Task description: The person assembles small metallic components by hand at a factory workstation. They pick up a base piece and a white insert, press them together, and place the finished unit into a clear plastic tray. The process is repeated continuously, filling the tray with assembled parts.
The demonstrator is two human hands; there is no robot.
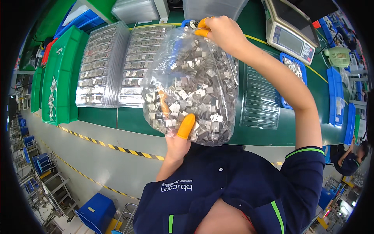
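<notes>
A large clear plastic bag full of small grey and silver metal-looking parts hangs tilted over the table's front edge. My left hand grips its lower left side, the orange-capped thumb on the outside and another orange-capped finger showing through the plastic. At the bag's top, my right hand pinches the film between orange-capped fingers, the arm reaching across from the right. Just beyond those fingertips, a blue container with similar parts is partly hidden by the bag.
Stacked clear trays of parts and a second tray stack stand left, beside a green bin. To the right are an unfilled clear ribbed tray, a blue tray of parts, and a weighing scale. Another person is far right.
</notes>
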